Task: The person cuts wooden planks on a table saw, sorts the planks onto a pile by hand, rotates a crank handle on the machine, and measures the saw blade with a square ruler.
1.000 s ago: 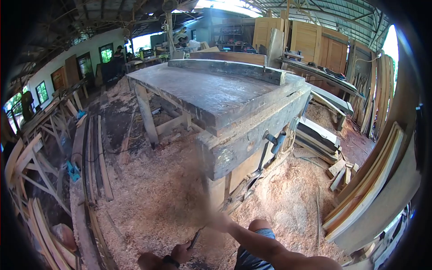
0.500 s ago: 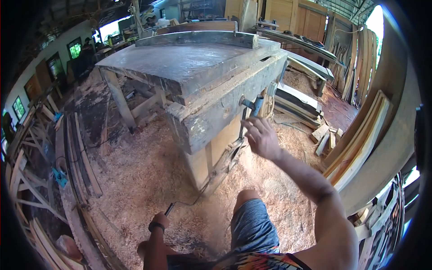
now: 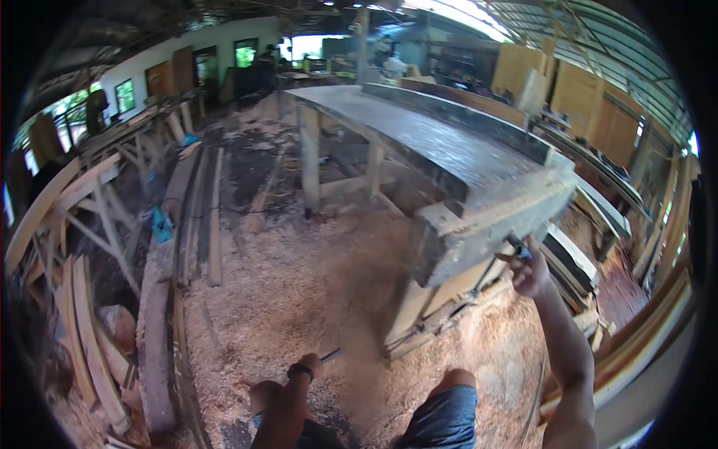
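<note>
My right hand (image 3: 529, 273) is closed on the metal vise handle (image 3: 518, 247) at the bench's near end. The fingers are partly hidden by the handle and blur. Below that handle, a pale wooden board (image 3: 410, 313) stands against the front of the workbench (image 3: 479, 243). My left hand (image 3: 310, 365) is low by my left knee, wrist banded in black. It is closed around a slim dark rod-like thing (image 3: 331, 355) whose far end points toward the bench; its kind is unclear.
Wood shavings (image 3: 269, 322) cover the floor. Long planks (image 3: 215, 217) and a teal power tool (image 3: 161, 224) lie on the left, beside wooden trestles (image 3: 112, 194). Timber boards (image 3: 636, 359) lean close on my right. A long dark beam (image 3: 456, 120) lies along the bench top.
The view has swung left, so the bench sits further right. My right hand has gone from loose fingers below the vise handle to closing on it. My left hand still grips the dark rod.
</note>
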A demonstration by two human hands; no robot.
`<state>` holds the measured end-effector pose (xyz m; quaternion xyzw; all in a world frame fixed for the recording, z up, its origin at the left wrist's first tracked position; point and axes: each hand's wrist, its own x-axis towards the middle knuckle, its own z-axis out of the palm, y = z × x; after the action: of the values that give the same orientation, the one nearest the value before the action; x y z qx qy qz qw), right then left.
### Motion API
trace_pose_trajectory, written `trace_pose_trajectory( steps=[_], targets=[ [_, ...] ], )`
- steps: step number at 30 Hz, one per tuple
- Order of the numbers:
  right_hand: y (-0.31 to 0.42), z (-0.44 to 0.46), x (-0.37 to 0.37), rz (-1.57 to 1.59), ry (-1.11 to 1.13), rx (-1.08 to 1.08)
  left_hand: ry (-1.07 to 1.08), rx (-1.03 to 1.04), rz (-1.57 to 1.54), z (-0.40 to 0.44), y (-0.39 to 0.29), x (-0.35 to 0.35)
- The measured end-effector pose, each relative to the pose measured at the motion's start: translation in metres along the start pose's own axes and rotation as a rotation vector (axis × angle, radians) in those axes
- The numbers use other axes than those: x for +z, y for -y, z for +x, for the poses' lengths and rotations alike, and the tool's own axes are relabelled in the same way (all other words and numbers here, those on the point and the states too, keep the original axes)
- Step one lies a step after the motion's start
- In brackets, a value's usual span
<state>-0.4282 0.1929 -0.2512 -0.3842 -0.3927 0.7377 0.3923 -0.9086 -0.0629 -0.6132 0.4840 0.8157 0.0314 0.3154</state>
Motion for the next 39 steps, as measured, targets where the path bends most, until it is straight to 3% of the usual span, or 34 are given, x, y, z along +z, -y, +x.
trace_pose_trajectory(
  steps=[1, 2, 4, 6, 7, 8, 13, 20, 21, 24, 25, 26, 29, 32, 36, 39],
  targets=[
    [-0.001, -0.007, -0.013, 0.122, 0.174, 0.107, 0.003, -0.029, -0.020, 0.004, 0.004, 0.008],
    [-0.009, -0.004, -0.031, 0.084, 0.076, 0.118, 0.010, -0.044, -0.032, 0.010, 0.005, 0.011],
    [-0.019, -0.041, 0.002, -0.128, -0.385, -0.049, 0.042, -0.025, -0.042, 0.013, 0.008, 0.014],
    [-0.028, -0.046, -0.010, -0.430, -0.592, -0.467, 0.050, -0.056, -0.085, 0.011, 0.004, 0.010],
    [-0.035, -0.043, -0.012, -0.656, -0.595, -0.808, 0.083, -0.075, -0.085, 0.006, -0.002, 0.003],
    [-0.029, -0.049, -0.019, -1.165, -0.531, -1.048, 0.123, -0.094, -0.082, 0.002, -0.002, 0.001],
    [-0.004, -0.038, 0.010, -1.393, -0.442, -0.714, 0.124, -0.010, 0.033, 0.018, 0.006, 0.015],
    [-0.047, 0.000, -0.050, -1.095, -0.593, -1.037, 0.056, -0.044, -0.067, 0.005, -0.002, 0.004],
    [-0.033, -0.030, -0.006, -1.672, -0.733, -1.421, 0.057, -0.048, -0.072, 0.000, -0.003, 0.003],
    [-0.026, -0.028, 0.005, -1.691, -0.498, -1.291, 0.076, -0.009, -0.071, -0.005, -0.003, 0.000],
    [-0.021, -0.023, 0.010, -1.410, -0.600, -0.926, 0.076, -0.012, -0.060, -0.003, -0.002, 0.001],
    [-0.014, -0.021, 0.017, -0.958, -0.511, -0.768, 0.076, -0.014, -0.052, -0.002, 0.000, 0.003],
    [-0.004, -0.005, -0.017, -0.068, -0.165, -0.013, 0.076, 0.015, -0.008, 0.002, 0.000, 0.005],
    [-0.013, -0.026, 0.013, -0.542, -0.672, -0.491, 0.068, 0.040, 0.007, 0.007, 0.002, 0.010],
    [-0.005, -0.064, 0.028, -1.985, -0.445, -0.990, 0.054, 0.040, -0.002, 0.028, 0.014, 0.029],
    [-0.016, -0.049, 0.032, -2.010, -0.560, -1.015, 0.067, 0.059, 0.039, 0.031, 0.015, 0.030]
  ],
)
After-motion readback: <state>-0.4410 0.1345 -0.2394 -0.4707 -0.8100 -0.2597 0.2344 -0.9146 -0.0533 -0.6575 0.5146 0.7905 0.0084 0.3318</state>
